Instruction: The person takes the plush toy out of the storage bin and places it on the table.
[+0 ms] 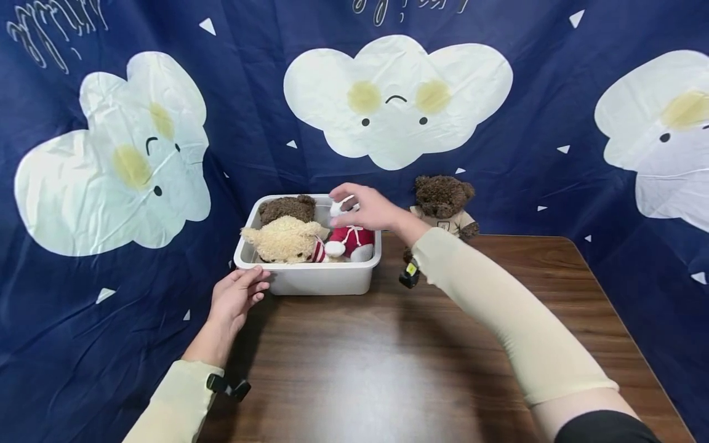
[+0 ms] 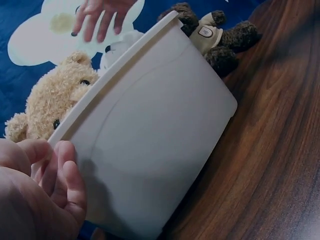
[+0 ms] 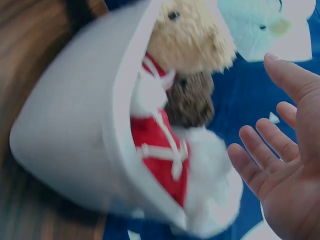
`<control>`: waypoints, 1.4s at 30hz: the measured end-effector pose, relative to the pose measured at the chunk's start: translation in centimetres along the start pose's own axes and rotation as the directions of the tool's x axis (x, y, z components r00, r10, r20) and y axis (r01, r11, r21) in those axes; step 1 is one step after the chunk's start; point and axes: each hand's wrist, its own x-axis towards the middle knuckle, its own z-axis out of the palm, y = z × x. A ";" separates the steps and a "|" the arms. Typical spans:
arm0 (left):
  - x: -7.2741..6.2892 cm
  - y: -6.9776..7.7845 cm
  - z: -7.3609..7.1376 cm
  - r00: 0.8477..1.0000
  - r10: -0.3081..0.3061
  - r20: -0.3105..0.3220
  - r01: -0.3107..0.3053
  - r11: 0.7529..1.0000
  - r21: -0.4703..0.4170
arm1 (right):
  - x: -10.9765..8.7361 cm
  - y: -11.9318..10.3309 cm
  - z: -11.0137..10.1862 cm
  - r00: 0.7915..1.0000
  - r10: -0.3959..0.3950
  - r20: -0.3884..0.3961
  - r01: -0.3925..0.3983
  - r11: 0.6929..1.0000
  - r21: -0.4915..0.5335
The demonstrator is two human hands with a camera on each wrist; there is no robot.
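Left hand (image 1: pixel 237 296) pinched rim of white bin (image 1: pixel 321 281) — right hand (image 1: pixel 370 208) hovered above red-clothed white plush (image 1: pixel 357 239), fingers apart. Shirted brown bear (image 1: pixel 443 194) sat right of bin.

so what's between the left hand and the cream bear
The white tub: its near rim separates the left hand from the cream bear in the head view.

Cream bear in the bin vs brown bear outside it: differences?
Color: the cream bear is pale; the brown bear is dark.

Place: the cream bear is inside the white bin; the brown bear is outside, on the table.

Visibility: the cream bear shows mainly its head above the rim; the brown bear shows its head, beige shirt and legs.

Shared: both are plush with curly-looking fur.
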 end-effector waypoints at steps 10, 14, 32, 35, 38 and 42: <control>0.0 0.1 0.1 1.000 -0.013 -0.002 0.013 1.000 0.000 | 2.8 -0.4 5.5 0.999 0.005 0.050 -0.006 1.000 0.023; -0.3 0.1 -0.2 1.000 -0.024 -0.011 0.024 1.000 0.003 | 3.6 -0.4 6.9 0.998 0.024 0.051 -0.021 0.998 -0.058; -0.4 0.3 0.1 0.999 -0.024 -0.023 0.025 1.000 0.007 | 3.8 0.2 8.9 0.996 0.060 0.070 -0.049 0.988 -0.149; -0.3 0.2 0.1 0.999 -0.023 -0.025 0.023 1.000 0.011 | 3.8 0.4 9.1 0.993 0.082 0.083 -0.069 0.986 -0.150; -0.3 0.2 0.1 0.999 -0.027 -0.023 0.027 1.000 0.009 | 3.8 0.6 9.2 0.991 0.102 0.085 -0.090 0.986 -0.139; -0.3 0.1 0.1 0.999 -0.028 -0.024 0.028 1.000 0.005 | 3.9 0.9 9.4 0.990 0.119 0.076 -0.110 0.988 -0.109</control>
